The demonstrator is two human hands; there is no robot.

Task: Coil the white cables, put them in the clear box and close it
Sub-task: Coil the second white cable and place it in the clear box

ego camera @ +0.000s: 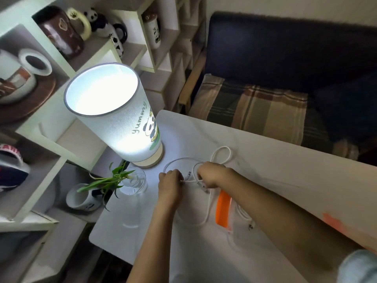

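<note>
Cable [221,155]: thin, white, loosely looped (plug ends blurred) on pale tabletop [275,176] beside lit lamp [114,111] | left hand [170,179]: fingers curled, pinching cable | right hand [212,173]: fingers curled round same cable.

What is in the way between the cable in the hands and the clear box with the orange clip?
Nothing visible. Both hands hold the white cable on the table; the clear box lies just beside the right forearm, with only bare tabletop between.

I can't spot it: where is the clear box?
The clear box sits on the white table under the right forearm, its orange latch showing.
</note>
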